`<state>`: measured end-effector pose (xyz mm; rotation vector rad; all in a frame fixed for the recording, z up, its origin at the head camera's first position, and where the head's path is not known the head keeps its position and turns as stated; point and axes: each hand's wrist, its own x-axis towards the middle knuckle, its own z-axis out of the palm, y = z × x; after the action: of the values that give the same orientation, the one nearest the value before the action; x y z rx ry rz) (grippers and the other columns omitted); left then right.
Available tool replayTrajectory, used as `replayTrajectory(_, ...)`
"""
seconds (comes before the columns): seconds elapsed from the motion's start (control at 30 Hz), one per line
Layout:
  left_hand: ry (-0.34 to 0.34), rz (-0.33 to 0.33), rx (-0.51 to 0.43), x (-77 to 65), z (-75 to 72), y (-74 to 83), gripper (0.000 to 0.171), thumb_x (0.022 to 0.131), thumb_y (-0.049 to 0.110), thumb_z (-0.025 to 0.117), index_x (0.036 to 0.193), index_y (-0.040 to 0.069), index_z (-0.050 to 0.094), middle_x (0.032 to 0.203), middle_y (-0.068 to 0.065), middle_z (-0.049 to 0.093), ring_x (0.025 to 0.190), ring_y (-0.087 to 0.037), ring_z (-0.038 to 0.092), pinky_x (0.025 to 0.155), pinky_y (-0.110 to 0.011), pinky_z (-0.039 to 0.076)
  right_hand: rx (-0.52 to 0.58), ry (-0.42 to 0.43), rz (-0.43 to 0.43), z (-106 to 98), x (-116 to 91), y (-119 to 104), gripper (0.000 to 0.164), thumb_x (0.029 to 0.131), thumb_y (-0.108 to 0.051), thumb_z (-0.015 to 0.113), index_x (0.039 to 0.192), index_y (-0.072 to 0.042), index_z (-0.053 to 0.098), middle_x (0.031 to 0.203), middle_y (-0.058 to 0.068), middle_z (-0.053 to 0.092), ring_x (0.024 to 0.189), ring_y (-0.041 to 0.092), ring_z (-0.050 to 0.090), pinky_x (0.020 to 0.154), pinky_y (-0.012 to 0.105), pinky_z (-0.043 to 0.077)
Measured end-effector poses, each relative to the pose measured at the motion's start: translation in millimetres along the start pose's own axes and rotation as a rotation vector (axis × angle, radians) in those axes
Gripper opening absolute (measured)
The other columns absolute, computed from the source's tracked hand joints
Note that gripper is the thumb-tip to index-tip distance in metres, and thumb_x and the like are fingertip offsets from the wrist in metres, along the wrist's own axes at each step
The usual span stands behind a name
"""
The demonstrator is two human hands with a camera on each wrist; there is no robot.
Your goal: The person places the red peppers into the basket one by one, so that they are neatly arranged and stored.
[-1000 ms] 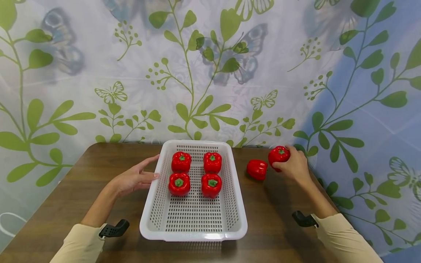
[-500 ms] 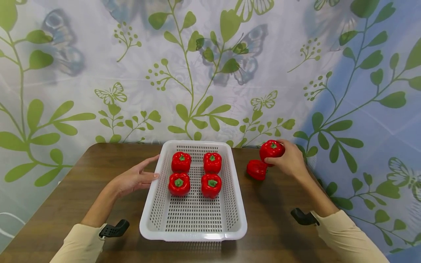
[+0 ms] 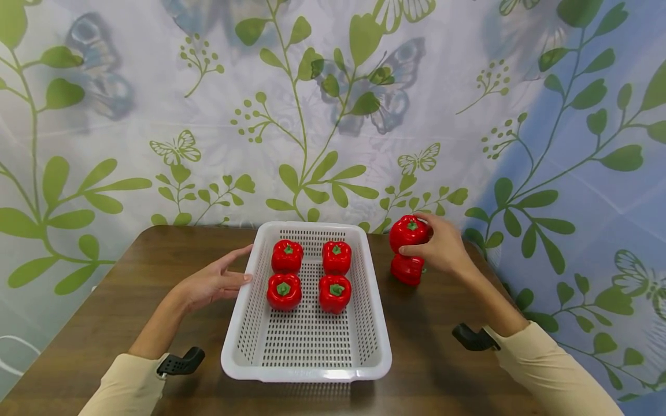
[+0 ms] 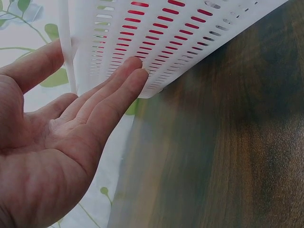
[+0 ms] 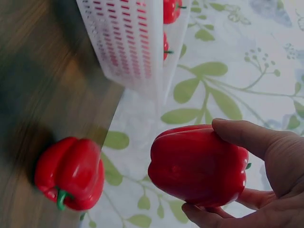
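Observation:
My right hand grips a red bell pepper with a green stem, thumb on one side and fingers on the other. In the right wrist view this bell pepper is held up off the table. Below it a second bell pepper lies on its side on the table, partly covered in the head view. At the left wall of the white perforated basket, my left hand has its fingers extended, fingertips right at the rim and side wall. Several bell peppers stand stem up inside the basket.
A brown wooden table carries the basket. Behind it hangs a curtain printed with leaves and butterflies, which also runs along the right side. Bare basket floor shows in the near half.
My right hand has carried the gripped bell pepper leftward and slightly up, from right of the lying pepper to above it. The left hand and basket stay in place.

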<state>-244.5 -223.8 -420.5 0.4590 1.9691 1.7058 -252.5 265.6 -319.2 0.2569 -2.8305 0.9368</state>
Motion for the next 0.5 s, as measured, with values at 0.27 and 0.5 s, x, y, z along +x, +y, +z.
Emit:
replayTrajectory(0.27,0.005,-0.014,-0.002,1.1,-1.7,-0.4,0.081,0.102,0.021,0.060,0.164,0.025,0.008,0.151,-0.027,0.048,0.125,-0.037,0.063,0.105,-0.058,0.049,0.008,-0.047,-0.051,6,1,-21,0.084,0.082,-0.029,0.083,0.153,-0.009,0.043,0.141,0.020,0.056,0.120,0.040,0.060,0.095,0.057,0.056)
replayTrajectory(0.5,-0.005,-0.006,0.000,0.5,-1.1,0.3,0.080,0.102,0.020,0.059,0.164,0.024,0.008,0.150,-0.027,0.048,0.126,-0.039,0.063,0.104,-0.059,0.050,-0.012,-0.074,-0.112,17,-2,-42,0.085,0.079,-0.028,0.086,0.151,-0.011,0.046,0.139,0.019,0.056,0.121,0.038,0.057,0.094,0.055,0.057)
